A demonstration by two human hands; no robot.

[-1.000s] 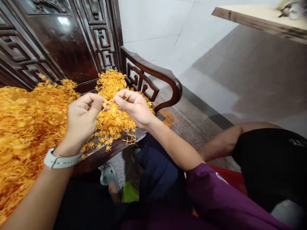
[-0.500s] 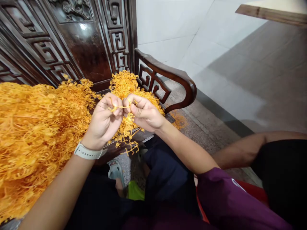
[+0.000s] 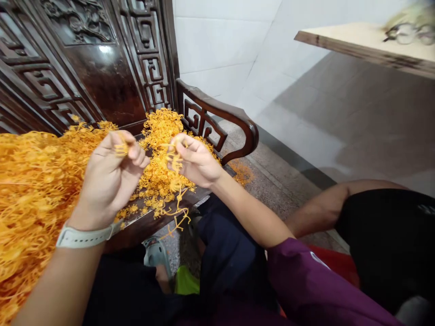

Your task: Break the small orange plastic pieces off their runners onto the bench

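My left hand [image 3: 110, 174], with a white watch strap at the wrist, is closed in a pinch on a small orange plastic piece [image 3: 121, 149]. My right hand [image 3: 194, 159] is closed on another orange plastic piece [image 3: 174, 160] with little branching prongs. Both hands hover apart above a dark carved wooden bench [image 3: 159, 216]. A large tangled heap of the same orange plastic pieces [image 3: 30, 190] covers the bench at the left. A smaller pile of orange pieces [image 3: 159, 131] lies under and behind my hands, by the armrest.
The bench's carved back [image 3: 84, 59] and curved armrest [image 3: 220, 113] stand behind the piles. A few orange bits [image 3: 242, 171] lie on the speckled floor. Another person's arm [image 3: 326, 208] and black clothing sit at the right. A wooden table edge [image 3: 360, 43] with eyeglasses [image 3: 406, 32] is top right.
My hands were together, pinching one orange strand between them. Now they have drawn apart, each keeping an orange piece; the left hand moved left.
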